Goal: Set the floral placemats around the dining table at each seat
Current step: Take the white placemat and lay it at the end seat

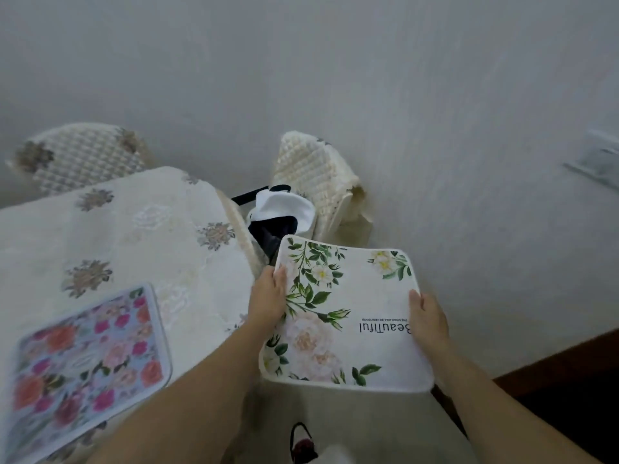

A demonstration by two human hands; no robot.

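Observation:
A white placemat (348, 316) printed with pale peonies, green leaves and the word "Beautiful" hangs in the air to the right of the table, over the floor. My left hand (268, 298) grips its left edge and my right hand (427, 318) grips its right edge, thumbs on top. A second placemat (87, 360), light blue with pink and orange roses, lies flat on the dining table (134, 229) near its front left. The table wears a cream embroidered cloth.
A chair with a quilted cream cover (315, 175) stands at the table's right end, with white and dark clothing (278, 219) on its seat. Another covered chair (80, 155) stands behind the table. A dark wooden surface (569, 380) sits at lower right. The floor is pale grey.

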